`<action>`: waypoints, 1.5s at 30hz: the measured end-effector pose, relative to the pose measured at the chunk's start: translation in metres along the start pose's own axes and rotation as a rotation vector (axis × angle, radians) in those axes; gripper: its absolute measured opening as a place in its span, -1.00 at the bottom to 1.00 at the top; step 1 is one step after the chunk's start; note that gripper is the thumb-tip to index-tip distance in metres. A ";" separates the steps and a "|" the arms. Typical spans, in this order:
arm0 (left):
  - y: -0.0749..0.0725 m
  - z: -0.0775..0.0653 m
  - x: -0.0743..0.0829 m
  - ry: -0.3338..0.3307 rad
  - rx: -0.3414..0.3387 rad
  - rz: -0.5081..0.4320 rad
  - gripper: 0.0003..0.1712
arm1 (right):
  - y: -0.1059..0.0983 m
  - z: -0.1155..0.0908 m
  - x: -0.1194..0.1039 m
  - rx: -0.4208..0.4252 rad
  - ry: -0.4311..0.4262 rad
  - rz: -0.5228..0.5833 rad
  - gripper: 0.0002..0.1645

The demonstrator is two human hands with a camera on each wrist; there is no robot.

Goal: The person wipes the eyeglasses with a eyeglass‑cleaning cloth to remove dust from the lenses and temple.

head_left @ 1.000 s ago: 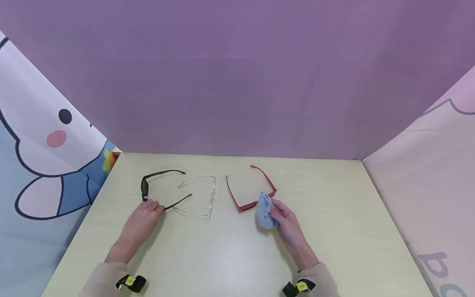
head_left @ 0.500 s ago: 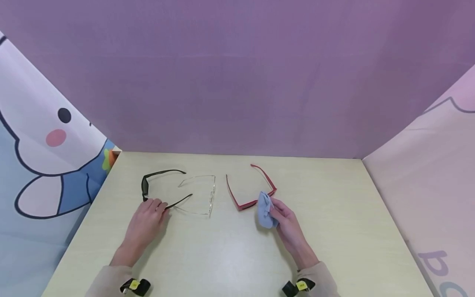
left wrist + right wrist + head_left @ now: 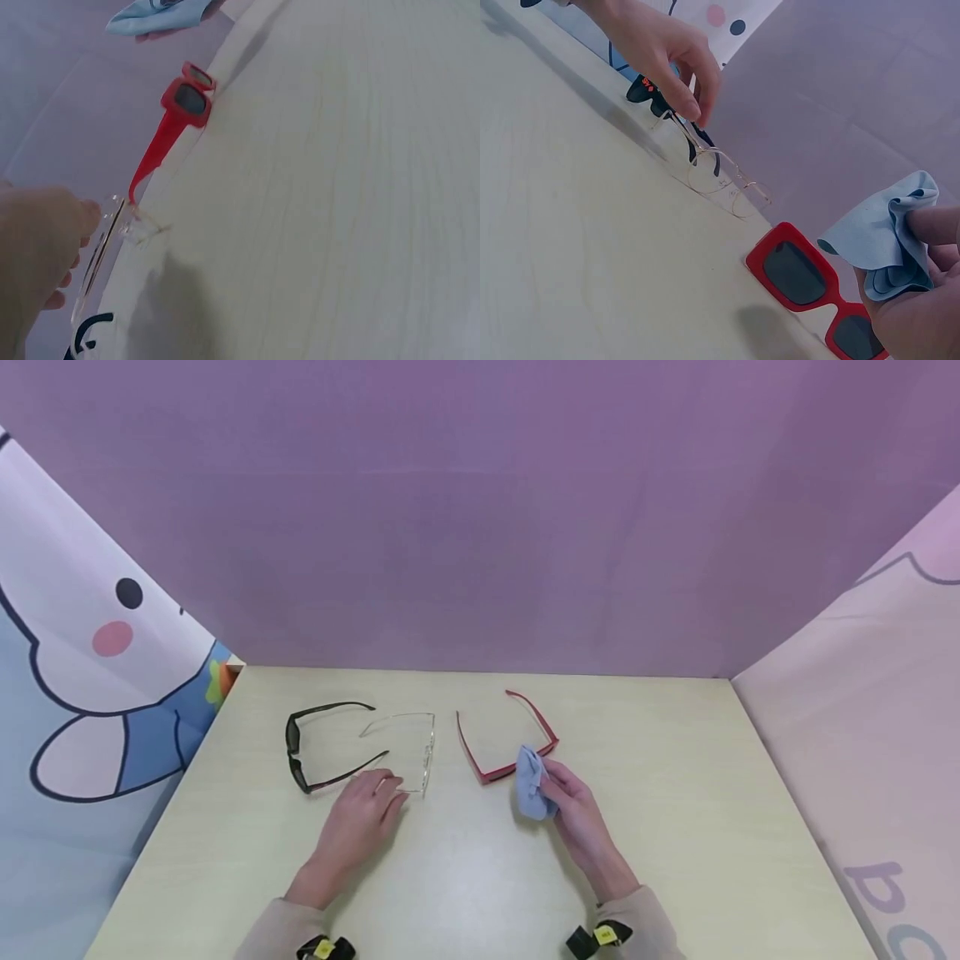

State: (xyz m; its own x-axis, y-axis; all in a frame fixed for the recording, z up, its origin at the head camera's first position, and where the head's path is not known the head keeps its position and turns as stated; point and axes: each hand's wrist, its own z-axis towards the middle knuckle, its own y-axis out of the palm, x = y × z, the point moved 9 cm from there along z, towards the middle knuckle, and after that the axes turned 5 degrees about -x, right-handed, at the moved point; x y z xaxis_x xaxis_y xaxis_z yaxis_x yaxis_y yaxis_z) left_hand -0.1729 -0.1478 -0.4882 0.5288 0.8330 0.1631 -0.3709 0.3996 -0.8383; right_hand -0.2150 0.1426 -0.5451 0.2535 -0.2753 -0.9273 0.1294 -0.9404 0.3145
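My left hand (image 3: 360, 818) hovers at the near temple of the clear thin-rimmed glasses (image 3: 429, 756). Its fingers are loosely bent, with a gap between thumb and fingers in the right wrist view; no grip on the temple shows. Just left lie black sunglasses (image 3: 294, 743), temples spread. My right hand (image 3: 581, 822) pinches a folded light-blue cleaning cloth (image 3: 532, 785) between thumb and fingers. Red sunglasses (image 3: 498, 774) stand behind the cloth, which hides part of their front in the head view. Dark lenses show in their red frame (image 3: 795, 274) in the right wrist view.
A pale wood table (image 3: 480, 877) bears all the glasses, its far edge meeting a purple backdrop (image 3: 480, 527). Printed cloth panels (image 3: 67, 693) flank the left side, and a pale pink panel (image 3: 877, 735) the right.
The left hand has let go of the black sunglasses, which now lie fully in view, and moved right to the clear glasses. The right hand and cloth have hardly moved.
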 end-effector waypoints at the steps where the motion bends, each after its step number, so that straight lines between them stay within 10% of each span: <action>1: 0.003 0.001 0.001 -0.015 -0.010 0.000 -0.73 | 0.000 0.000 0.000 0.000 0.003 -0.001 -0.57; 20: 0.033 0.020 0.020 -0.245 -0.126 0.047 -0.78 | -0.001 -0.003 -0.003 0.008 0.002 0.004 -0.53; 34: 0.036 0.021 0.023 -0.285 -0.168 0.036 -0.90 | -0.003 -0.003 0.000 0.016 0.001 0.009 -0.53; 45: 0.008 0.026 0.028 -0.278 0.065 -0.064 -0.92 | -0.004 -0.003 -0.001 0.011 0.002 0.007 -0.53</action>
State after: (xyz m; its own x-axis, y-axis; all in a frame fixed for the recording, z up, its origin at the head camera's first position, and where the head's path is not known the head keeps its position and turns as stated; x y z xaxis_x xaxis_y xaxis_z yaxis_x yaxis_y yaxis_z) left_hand -0.1810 -0.1117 -0.4774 0.3265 0.8748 0.3580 -0.3966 0.4706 -0.7882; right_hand -0.2132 0.1470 -0.5447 0.2558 -0.2811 -0.9249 0.1171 -0.9407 0.3183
